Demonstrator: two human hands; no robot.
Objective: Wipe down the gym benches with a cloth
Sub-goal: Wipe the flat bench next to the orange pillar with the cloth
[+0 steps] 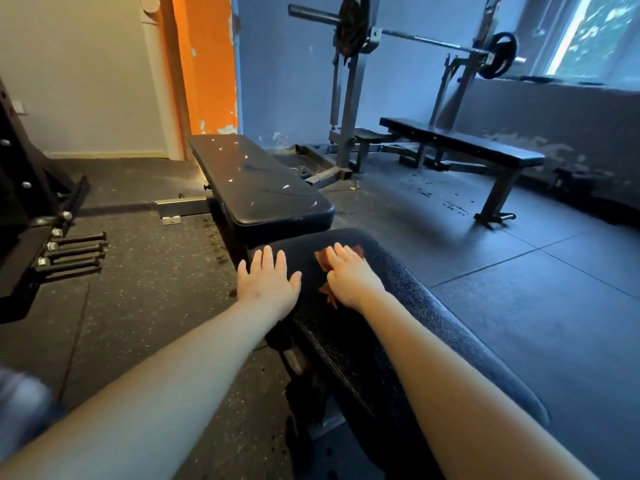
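Note:
A black padded bench pad point(398, 327) runs from the bottom of the view up to the middle. My left hand point(268, 282) rests flat on its left edge with the fingers straight. My right hand point(349, 275) presses flat on a small reddish-brown cloth point(323, 258) that lies on the pad's far end; only the cloth's edges show around the hand. Just beyond stands a second black bench pad point(256, 178), scuffed with pale marks. A third flat bench point(460, 140) stands at the right, under a barbell rack.
A loaded barbell point(415, 38) sits on a grey rack point(343, 109) by the blue wall. A dark frame with protruding pegs point(69, 254) stands at the left. Rubber mat floor point(519, 271) lies open to the right. An orange pillar point(204, 64) rises behind.

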